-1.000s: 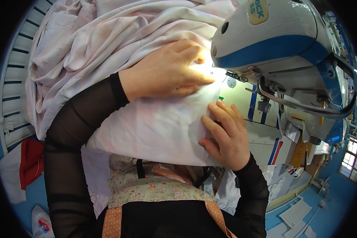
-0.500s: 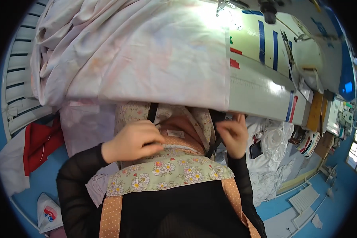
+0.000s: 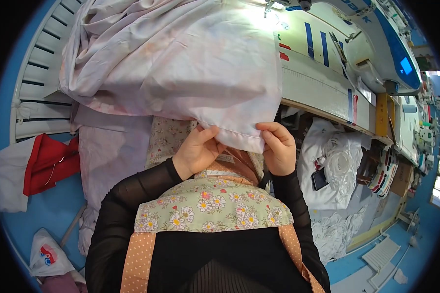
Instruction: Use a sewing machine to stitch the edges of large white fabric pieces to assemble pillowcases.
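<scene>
Fabric: pale pink-white sheet (image 3: 181,73), crumpled, draped off the sewing table (image 3: 318,85) edge; hemmed lower edge hangs between both hands.
Left hand (image 3: 198,151): fingers pinched shut on the hem.
Right hand (image 3: 278,146): fingers clamped on the hem corner.

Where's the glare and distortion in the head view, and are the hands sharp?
Head view: glare blows out the white fabric near the sewing machine at top; fisheye bends the table edge and slatted rack, with a black rim around the picture; left hand and right hand on the fabric's hem are sharp.
</scene>
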A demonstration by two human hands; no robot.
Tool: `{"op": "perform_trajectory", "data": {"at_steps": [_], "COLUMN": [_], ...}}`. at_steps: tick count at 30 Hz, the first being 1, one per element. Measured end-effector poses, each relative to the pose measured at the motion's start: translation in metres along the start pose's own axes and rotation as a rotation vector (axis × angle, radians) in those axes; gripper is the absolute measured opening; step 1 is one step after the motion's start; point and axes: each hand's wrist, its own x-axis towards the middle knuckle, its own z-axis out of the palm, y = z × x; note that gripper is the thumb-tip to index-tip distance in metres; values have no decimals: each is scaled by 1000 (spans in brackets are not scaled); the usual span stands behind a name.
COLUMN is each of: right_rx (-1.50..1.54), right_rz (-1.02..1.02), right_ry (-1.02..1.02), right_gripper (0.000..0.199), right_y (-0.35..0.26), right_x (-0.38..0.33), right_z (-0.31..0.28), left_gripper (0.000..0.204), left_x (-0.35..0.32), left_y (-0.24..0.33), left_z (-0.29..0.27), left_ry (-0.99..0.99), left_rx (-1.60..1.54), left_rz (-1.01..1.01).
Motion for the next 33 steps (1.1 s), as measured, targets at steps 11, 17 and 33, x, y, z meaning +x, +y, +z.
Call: {"op": "perform_trajectory", "data": {"at_steps": [11, 17, 33], "right_rx": [-723, -887, -578], "right_rz": [-336, -546, -275], "right_ry": [-61, 19, 50], "right_gripper": [38, 33, 20], "right_y": [-7, -3, -6], "right_x": [-20, -17, -27], "right_z": [14, 16, 23], "left_gripper": [38, 37, 24], "left_x": [-23, -25, 9], "left_y": [4, 6, 16], "left_z": [14, 25, 53], "left_ry": [81, 58, -375], "left_rx": [14, 101, 1759], "left_rz": [129, 103, 1167]}}
